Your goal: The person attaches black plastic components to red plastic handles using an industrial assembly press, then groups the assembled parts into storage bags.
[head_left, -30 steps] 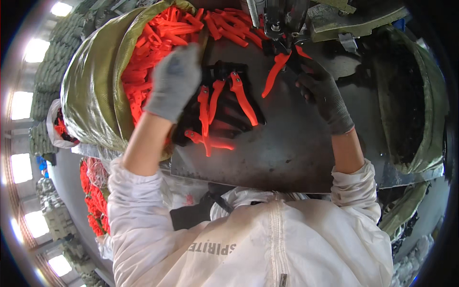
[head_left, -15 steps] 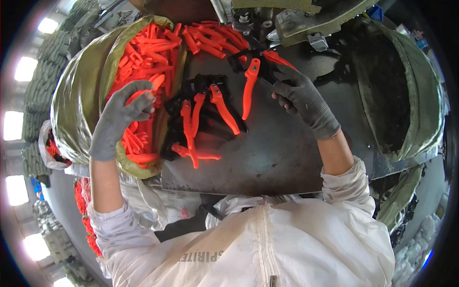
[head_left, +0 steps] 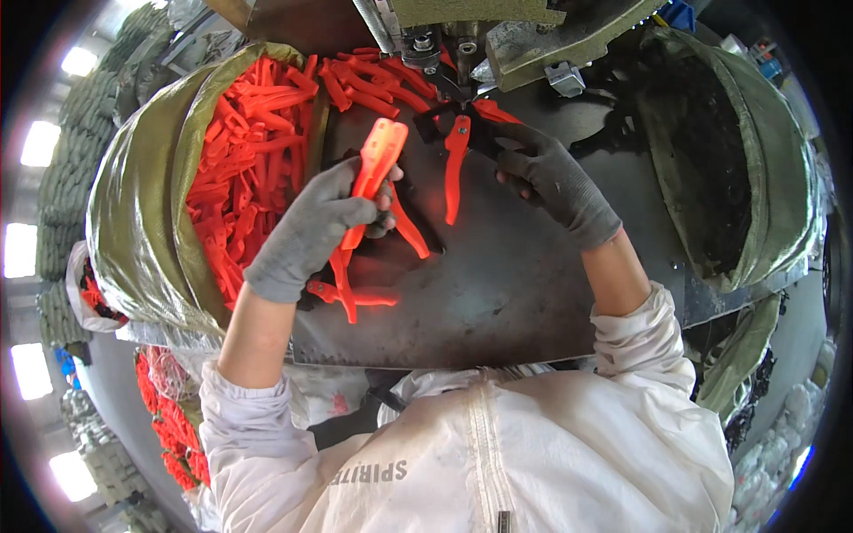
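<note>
My left hand (head_left: 322, 222), in a grey glove, is closed round a loose red plastic handle (head_left: 382, 147), whose broad end points up and away from me. My gloved right hand (head_left: 555, 182) is closed on the dark part of a black hand tool with red handles (head_left: 457, 155). That tool sits below the machine head (head_left: 466, 53), one handle hanging toward me and another red handle (head_left: 496, 111) reaching toward my right fingers. More red-handled black tools (head_left: 409, 226) lie on the metal table, partly hidden behind my left hand.
A yellow-green sack (head_left: 147, 191) full of red handles (head_left: 253, 151) stands at the left. Loose red handles (head_left: 369, 80) lie at the back of the metal table (head_left: 480, 302). On the right is a sack (head_left: 777, 169) with black parts (head_left: 702, 160). A machine arm (head_left: 569, 40) overhangs the back.
My left hand has moved right and nearer from over the sack, bringing a red handle above the tools on the table. My right hand has stayed at the tool under the machine.
</note>
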Available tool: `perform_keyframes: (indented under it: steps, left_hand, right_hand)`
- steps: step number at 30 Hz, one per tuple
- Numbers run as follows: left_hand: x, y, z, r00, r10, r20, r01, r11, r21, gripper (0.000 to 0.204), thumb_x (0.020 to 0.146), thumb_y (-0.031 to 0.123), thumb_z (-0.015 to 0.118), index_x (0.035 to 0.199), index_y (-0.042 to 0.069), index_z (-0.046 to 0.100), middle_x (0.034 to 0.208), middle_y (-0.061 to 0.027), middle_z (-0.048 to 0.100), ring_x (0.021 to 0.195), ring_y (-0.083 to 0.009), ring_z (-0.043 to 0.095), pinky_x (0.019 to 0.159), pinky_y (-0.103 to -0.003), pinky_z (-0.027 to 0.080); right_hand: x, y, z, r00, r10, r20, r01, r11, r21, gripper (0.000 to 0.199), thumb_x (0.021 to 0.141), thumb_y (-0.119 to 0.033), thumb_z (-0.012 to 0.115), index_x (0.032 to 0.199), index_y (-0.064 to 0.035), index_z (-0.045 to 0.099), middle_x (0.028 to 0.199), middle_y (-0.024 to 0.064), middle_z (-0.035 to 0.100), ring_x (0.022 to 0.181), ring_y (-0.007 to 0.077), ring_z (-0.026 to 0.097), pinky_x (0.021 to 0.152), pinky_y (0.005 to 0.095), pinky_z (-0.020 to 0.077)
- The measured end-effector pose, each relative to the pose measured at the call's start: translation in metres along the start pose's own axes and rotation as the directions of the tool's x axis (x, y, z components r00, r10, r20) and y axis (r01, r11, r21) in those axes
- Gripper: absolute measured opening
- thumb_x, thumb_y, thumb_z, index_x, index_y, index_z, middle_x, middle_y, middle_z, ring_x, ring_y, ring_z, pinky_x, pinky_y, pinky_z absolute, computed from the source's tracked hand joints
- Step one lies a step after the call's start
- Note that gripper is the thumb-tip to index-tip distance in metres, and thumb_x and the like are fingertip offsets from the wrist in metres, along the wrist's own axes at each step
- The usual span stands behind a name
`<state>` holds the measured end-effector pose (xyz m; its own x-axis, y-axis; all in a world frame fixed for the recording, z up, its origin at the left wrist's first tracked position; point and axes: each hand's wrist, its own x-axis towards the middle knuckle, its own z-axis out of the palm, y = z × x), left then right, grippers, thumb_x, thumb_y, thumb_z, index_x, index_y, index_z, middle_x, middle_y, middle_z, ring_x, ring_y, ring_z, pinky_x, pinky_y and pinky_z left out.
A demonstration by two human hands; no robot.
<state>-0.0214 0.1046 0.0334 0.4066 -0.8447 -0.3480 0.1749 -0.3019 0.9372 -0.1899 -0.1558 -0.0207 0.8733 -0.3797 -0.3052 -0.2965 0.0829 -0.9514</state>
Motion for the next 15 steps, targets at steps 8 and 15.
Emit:
perform_keyframes:
  steps: [8, 15]
  left_hand:
    - [0.022, 0.008, 0.029, 1.000, 0.000, 0.025, -0.001, 0.999, 0.033, 0.045, 0.106, 0.043, 0.059, 0.123, 0.001, 0.065, 0.092, -0.0012, 0.061, 0.071, -0.0086, 0.057, 0.065, -0.023, 0.048]
    - [0.048, 0.024, 0.068, 0.992, 0.070, 0.103, -0.070, 0.998, 0.000, 0.048, 0.108, 0.046, 0.056, 0.121, 0.001, 0.067, 0.090, 0.0000, 0.062, 0.070, -0.0075, 0.056, 0.063, -0.022, 0.047]
  right_hand:
    - [0.002, 0.011, -0.009, 0.998, 0.060, 0.023, -0.060, 0.998, 0.012, 0.059, 0.099, -0.018, 0.065, 0.155, -0.0089, 0.050, 0.084, -0.0010, 0.065, 0.061, 0.0031, 0.052, 0.054, 0.0204, 0.0412]
    - [0.006, 0.028, 0.009, 0.994, -0.070, -0.080, 0.088, 0.963, 0.254, 0.054, 0.098, -0.015, 0.066, 0.150, -0.0078, 0.054, 0.096, -0.0024, 0.066, 0.073, 0.0043, 0.058, 0.057, 0.0209, 0.0448]
